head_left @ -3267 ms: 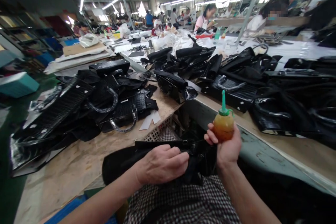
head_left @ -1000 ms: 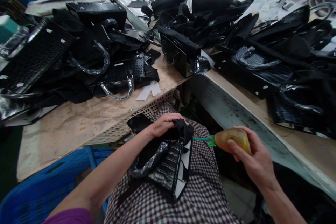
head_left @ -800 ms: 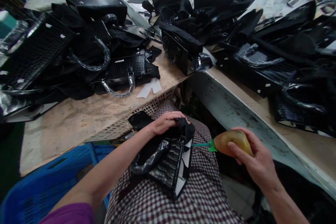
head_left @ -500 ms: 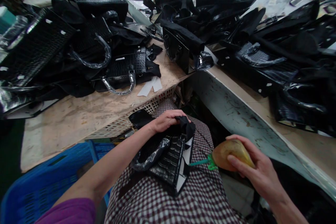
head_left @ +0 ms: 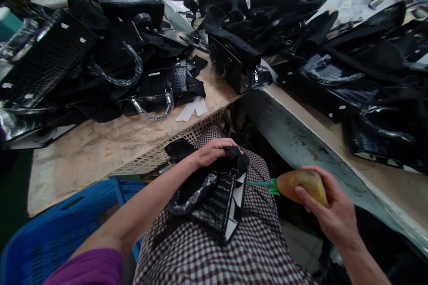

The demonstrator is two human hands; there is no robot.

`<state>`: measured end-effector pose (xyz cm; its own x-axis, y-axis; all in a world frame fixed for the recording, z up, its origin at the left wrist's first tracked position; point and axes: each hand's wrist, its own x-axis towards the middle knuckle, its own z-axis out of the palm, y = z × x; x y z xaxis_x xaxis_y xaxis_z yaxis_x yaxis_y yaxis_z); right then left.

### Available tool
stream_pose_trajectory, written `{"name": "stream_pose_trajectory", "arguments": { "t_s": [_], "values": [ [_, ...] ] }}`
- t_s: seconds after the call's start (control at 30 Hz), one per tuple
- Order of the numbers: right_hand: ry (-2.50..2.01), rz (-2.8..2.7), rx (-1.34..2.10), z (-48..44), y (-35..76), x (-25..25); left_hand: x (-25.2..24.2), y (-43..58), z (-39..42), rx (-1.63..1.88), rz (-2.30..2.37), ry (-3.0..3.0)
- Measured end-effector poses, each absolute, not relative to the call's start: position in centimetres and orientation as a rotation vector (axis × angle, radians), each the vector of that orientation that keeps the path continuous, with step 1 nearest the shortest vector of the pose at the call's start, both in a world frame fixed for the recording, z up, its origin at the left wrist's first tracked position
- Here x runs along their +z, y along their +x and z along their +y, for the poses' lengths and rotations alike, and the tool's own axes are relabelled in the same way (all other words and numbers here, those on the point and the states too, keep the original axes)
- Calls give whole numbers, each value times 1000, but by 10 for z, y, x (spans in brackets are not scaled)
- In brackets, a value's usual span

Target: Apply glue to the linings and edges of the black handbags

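A black crocodile-pattern bag piece (head_left: pixel 214 205) with a wrapped handle lies on the checkered cloth (head_left: pixel 254 245) over my lap. My left hand (head_left: pixel 214 152) is closed on its black lining at the upper edge; some fingertips are hidden by the fabric. White strips show along the bag's right side. In my right hand (head_left: pixel 329 202) is a yellowish squeeze bottle (head_left: pixel 297 185), held on its side. Its thin green nozzle (head_left: pixel 259 183) points left, with the tip close to the white-edged side of the bag.
Black bags (head_left: pixel 154 82) are piled on the wooden table (head_left: pixel 90 151) at the left, and more (head_left: pixel 334 84) lie on the right-hand bench (head_left: pixel 377 173). A blue basket (head_left: pixel 60 227) stands at the lower left. White paper strips (head_left: pixel 191 109) rest near the table edge.
My right hand has moved slightly up and right with the bottle, and the nozzle has risen along the bag's side and levelled out. My left hand keeps its hold.
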<state>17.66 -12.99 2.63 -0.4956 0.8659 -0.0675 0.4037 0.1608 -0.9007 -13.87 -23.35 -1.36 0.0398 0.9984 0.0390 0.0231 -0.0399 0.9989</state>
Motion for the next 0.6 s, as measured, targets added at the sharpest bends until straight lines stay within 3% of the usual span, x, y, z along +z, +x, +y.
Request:
{"name": "stream_pose_trajectory", "arguments": {
  "t_s": [0.2, 0.6],
  "values": [
    [-1249, -1926, 1507, -145, 179, 38, -15, -139, -233, 1203, 1179, 1275],
    [-1189, -1950, 1550, -156, 187, 40, -11, -138, -231, 1220, 1224, 1282]
  ]
}}
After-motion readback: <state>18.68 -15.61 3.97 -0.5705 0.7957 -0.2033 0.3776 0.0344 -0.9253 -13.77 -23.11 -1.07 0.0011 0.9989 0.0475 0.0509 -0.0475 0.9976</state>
